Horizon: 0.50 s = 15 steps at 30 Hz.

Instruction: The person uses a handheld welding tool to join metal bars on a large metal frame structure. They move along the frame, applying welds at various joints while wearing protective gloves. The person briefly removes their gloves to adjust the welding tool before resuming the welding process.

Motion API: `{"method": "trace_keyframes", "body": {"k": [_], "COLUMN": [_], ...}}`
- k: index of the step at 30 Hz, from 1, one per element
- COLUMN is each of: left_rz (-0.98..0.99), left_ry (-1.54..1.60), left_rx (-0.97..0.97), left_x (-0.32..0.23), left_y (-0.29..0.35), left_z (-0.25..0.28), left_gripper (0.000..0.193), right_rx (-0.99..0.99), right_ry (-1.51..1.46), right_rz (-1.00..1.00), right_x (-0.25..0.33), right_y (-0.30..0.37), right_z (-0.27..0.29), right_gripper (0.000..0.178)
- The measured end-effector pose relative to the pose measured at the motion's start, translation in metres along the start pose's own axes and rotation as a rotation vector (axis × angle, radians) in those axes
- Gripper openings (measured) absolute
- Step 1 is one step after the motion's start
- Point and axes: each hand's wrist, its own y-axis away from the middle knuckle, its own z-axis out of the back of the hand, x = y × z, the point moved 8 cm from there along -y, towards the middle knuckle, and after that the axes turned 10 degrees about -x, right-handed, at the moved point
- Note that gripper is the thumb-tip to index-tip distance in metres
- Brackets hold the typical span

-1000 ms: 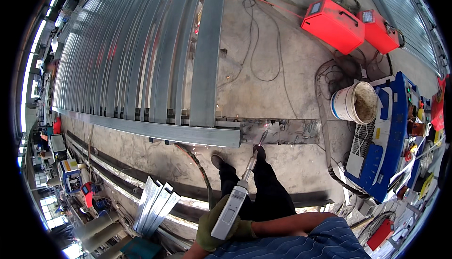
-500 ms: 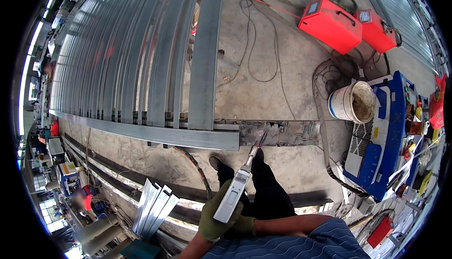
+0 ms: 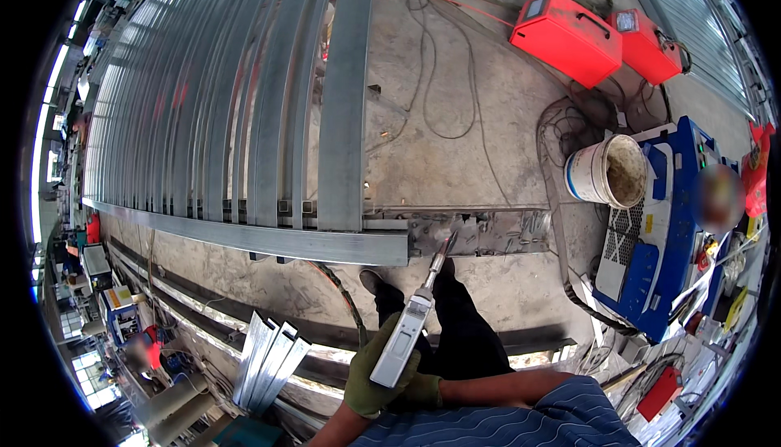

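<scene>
Both my hands wear green work gloves and are closed around a silver-grey handheld laser welding gun (image 3: 400,343). My left hand (image 3: 368,378) wraps the near left side of its body. My right hand (image 3: 423,388) is closed beneath the gun, its fingers partly hidden. The gun's narrow nozzle points away from me over the scrap-strewn metal strip (image 3: 488,234), apart from the steel tubes. Just left of the nozzle ends a long grey steel rail (image 3: 325,244). Several parallel steel tubes (image 3: 342,122) run away from that rail.
Red machine cases (image 3: 567,40) stand at the far right, with cables trailing over the floor. A stained white bucket (image 3: 606,172) sits beside a blue-and-white machine (image 3: 651,268). Silver profiles (image 3: 272,361) lie at the lower left. A dark hose (image 3: 340,288) runs near my feet.
The view has shifted slightly, so the tubes and rail sit a little farther left. The gun's nozzle has moved slightly nearer me; both hands keep their hold.
</scene>
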Motion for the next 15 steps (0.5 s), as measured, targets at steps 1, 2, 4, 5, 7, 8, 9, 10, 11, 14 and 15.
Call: {"method": "trace_keyframes", "body": {"k": [1,2,4,5,7,8,9,10,11,14,15], "left_rz": [-0.009,0.0,0.018,0.007,-0.012,-0.005,0.002,0.01,0.009,0.003,0.0], "left_ry": [0.001,0.001,-0.001,-0.021,-0.063,-0.078,-0.093,-0.107,-0.121,-0.155,-0.163], "left_rx": [-0.004,-0.007,-0.014,-0.018,-0.03,-0.019,-0.008,-0.003,-0.001,0.011,0.015], "left_x": [0.0,0.0,-0.003,-0.003,0.001,0.007,0.014,0.021,0.022,0.021,0.021], "left_y": [-0.001,-0.001,-0.001,-0.002,0.0,0.002,0.004,0.006,0.006,0.007,0.007], "left_z": [-0.001,-0.001,-0.001,-0.002,-0.002,-0.003,-0.003,-0.003,-0.004,-0.006,-0.007], "left_gripper": [0.067,0.067,0.066,0.065,0.064,0.066,0.069,0.071,0.071,0.072,0.072], "right_rx": [0.059,0.077,0.068,0.058,0.052,0.084,0.115,0.175,0.175,0.088,0.057], "right_ry": [0.068,0.043,-0.098,-0.159,-0.225,-0.252,-0.28,-0.327,-0.361,-0.376,-0.338], "right_rz": [0.006,-0.032,-0.15,-0.192,-0.238,-0.281,-0.325,-0.403,-0.426,-0.356,-0.3], "right_x": [-0.003,-0.007,-0.015,-0.019,-0.02,-0.015,-0.009,0.005,0.007,0.001,-0.001], "right_y": [0.0,0.0,0.0,0.0,-0.003,-0.005,-0.007,-0.011,-0.01,-0.007,-0.005], "right_z": [-0.004,-0.006,-0.008,-0.009,-0.007,0.001,0.008,0.026,0.03,0.025,0.021], "right_gripper": [0.043,0.045,0.047,0.047,0.046,0.044,0.043,0.042,0.041,0.042,0.042]}}
